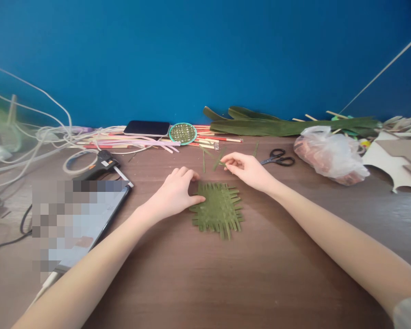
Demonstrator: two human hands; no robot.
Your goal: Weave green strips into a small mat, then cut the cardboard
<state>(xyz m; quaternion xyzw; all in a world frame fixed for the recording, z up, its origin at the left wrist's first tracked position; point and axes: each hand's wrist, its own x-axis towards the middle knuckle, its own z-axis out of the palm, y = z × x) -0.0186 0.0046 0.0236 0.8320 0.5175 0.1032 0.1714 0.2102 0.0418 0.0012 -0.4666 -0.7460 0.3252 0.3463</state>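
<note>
Black-edged tablet [97, 221] on counter [260, 274]; left grip [175, 192] spread (touching square green woven-leaf mat [221, 210]), right grip [247, 170] pinching thin green strip [218, 165] toward back edge.

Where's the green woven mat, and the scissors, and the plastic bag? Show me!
Green woven mat [219, 208]: head view, on the middle of its weave.
Scissors [275, 160]: head view, near where the handles meet.
Plastic bag [332, 157]: head view, on its bulging front.

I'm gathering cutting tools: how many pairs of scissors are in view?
1: the black scissors, on the table between the right hand and the plastic bag. More could be hidden.
</note>
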